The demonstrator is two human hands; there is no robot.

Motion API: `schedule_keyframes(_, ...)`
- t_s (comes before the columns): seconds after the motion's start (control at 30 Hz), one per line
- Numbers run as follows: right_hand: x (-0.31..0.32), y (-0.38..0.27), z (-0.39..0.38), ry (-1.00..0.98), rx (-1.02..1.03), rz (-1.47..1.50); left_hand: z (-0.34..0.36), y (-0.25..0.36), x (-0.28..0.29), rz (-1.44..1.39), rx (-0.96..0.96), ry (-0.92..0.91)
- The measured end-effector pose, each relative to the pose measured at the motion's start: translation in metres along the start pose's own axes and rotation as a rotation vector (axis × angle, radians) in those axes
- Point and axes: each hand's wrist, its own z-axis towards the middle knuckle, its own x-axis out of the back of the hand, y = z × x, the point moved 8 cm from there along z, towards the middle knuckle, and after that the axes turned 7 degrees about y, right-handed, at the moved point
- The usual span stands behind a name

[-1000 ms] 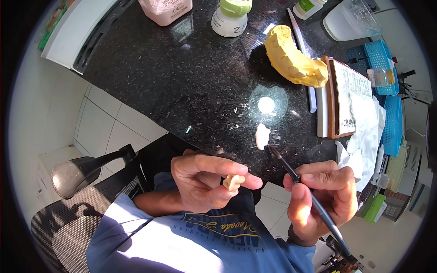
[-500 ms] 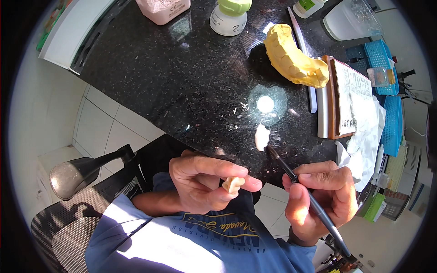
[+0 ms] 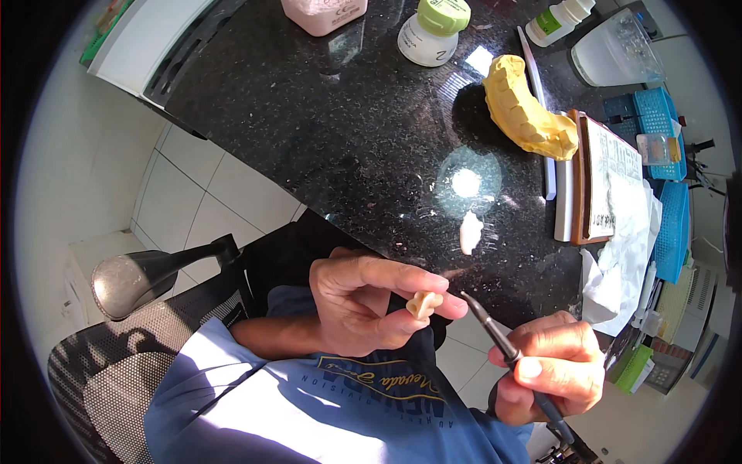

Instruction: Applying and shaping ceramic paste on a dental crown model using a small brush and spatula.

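Note:
My left hand [image 3: 371, 305] pinches a small cream-coloured dental crown [image 3: 423, 305] between thumb and fingers, just beyond the front edge of the counter. In my right hand [image 3: 560, 367] is a thin brush [image 3: 502, 344] with a dark handle, gripped like a pen. Its whitish tip points up and left and sits close to the left fingertips, apart from the crown. A dab of white paste [image 3: 470, 233] lies on the counter beyond the brush. Next to the paste is a pale round patch [image 3: 483, 166] with a bright glare in it.
The black speckled counter [image 3: 332, 131] carries a yellow dental cast [image 3: 533, 116], a white green-lidded jar [image 3: 425, 40], a pink container [image 3: 325, 15], a small dropper bottle [image 3: 558, 22] and a clear tub [image 3: 618, 54]. Rightward are a brown-edged pad [image 3: 607, 182], crumpled tissue [image 3: 607, 290] and blue baskets [image 3: 671, 224].
The brush tip has lifted from beside the white paste and come back toward the crown in my left hand. The whole view has shifted slightly, moving the counter things rightward.

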Motion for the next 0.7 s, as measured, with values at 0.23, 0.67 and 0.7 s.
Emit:
schedule_keyframes(0.23,-0.0082,-0.0021,-0.0031,0.15,0.106,0.011,0.0,0.0046,0.0019,0.024,-0.069,-0.015)
schedule_keyframes(0.67,-0.0092,0.0022,-0.0016,0.028,0.094,0.055,-0.0009,0.0039,0.0018,0.068,-0.058,-0.011)
schedule_keyframes(0.7,-0.0089,0.0024,-0.0019,0.027,0.086,0.056,-0.0013,0.0043,0.0025,0.069,-0.059,-0.01)
